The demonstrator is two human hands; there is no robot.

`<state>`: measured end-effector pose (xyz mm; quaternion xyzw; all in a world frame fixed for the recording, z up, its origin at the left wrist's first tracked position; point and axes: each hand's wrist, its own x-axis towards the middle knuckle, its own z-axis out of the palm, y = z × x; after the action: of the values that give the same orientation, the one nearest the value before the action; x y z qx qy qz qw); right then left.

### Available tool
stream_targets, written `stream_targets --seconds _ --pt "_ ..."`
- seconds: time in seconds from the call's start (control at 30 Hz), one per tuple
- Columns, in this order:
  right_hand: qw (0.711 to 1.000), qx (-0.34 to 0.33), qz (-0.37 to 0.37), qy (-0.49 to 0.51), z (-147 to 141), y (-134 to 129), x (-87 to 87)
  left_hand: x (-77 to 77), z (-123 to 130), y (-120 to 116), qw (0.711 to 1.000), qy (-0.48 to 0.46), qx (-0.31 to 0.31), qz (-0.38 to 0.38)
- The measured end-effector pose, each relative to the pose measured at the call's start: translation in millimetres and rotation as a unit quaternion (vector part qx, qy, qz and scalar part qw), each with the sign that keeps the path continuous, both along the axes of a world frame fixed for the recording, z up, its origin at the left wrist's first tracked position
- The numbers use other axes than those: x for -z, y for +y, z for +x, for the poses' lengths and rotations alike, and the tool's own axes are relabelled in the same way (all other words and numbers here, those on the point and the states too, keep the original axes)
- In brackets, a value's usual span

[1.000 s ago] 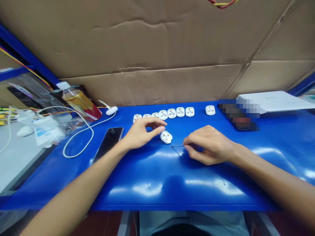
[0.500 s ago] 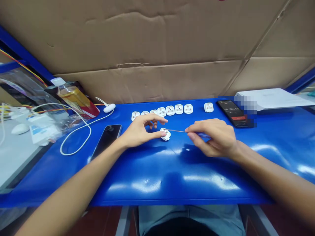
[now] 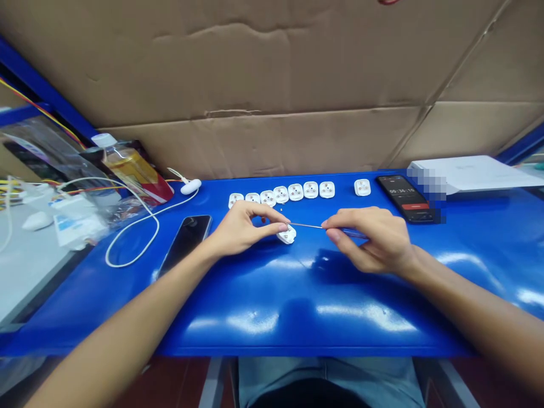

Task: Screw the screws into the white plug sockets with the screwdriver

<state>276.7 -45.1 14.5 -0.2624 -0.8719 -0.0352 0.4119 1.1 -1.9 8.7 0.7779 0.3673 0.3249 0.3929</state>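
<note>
My right hand (image 3: 374,235) grips the handle of a slim screwdriver (image 3: 310,226), whose thin metal shaft points left and lies nearly level. At the shaft's tip, the thumb and index finger of my left hand (image 3: 244,229) are pinched together; whatever is between them is too small to make out. Just under these fingertips is a white plug-like piece (image 3: 289,235) with small metal parts, partly covered by my thumb. Behind my left hand, several similar white pieces (image 3: 310,189) stand in a row, and another white piece (image 3: 362,187) sits apart to the right.
On the blue tabletop (image 3: 255,294), a dark phone (image 3: 187,238) and a looped white cable (image 3: 155,226) lie left. A bottle (image 3: 130,167) leans at back left. To the right are a phone with a timer (image 3: 406,198) and a white box (image 3: 476,173). Cardboard (image 3: 272,141) walls the back.
My left index finger has come down to my thumb, closing the pinch at the screwdriver's tip. The white piece beneath has tilted slightly. My right hand has barely moved.
</note>
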Motion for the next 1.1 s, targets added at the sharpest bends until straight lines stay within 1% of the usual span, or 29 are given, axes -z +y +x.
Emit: stream_targets --seconds 0.13,0.3,0.43,0.63,0.73,0.83,0.93,1.03,1.1 --pt "1.0 0.0 0.008 0.003 0.7 0.3 0.8 0.6 0.9 -0.2 1.0 0.01 0.0 0.005" --pt "1.0 0.012 0.007 0.005 0.6 0.1 -0.8 1.9 0.1 0.3 1.0 -0.009 0.012 0.009" --pt "0.999 -0.003 0.029 0.028 0.3 1.9 -1.2 1.7 -0.2 0.4 1.0 -0.016 0.001 0.006" --pt "1.0 0.002 0.022 0.013 0.1 2.7 -1.6 2.9 1.1 0.2 1.0 -0.019 -0.007 0.003" --pt "1.0 0.003 0.015 0.013 1.0 3.7 -1.0 2.6 1.1 -0.2 1.0 -0.016 -0.015 0.022" --pt "1.0 0.004 0.003 -0.011 2.8 5.3 0.3 0.8 1.3 -1.4 0.997 0.011 -0.02 0.073" --pt "0.999 -0.012 -0.002 -0.034 4.2 6.1 1.5 -0.6 2.0 -2.1 0.993 0.045 -0.001 0.108" --pt "0.999 -0.028 0.006 -0.03 4.4 6.5 2.3 0.9 1.8 -0.9 0.994 0.043 0.019 0.099" --pt "0.999 -0.031 0.014 -0.03 4.4 6.9 2.6 3.1 0.9 0.5 0.996 0.025 0.016 0.084"
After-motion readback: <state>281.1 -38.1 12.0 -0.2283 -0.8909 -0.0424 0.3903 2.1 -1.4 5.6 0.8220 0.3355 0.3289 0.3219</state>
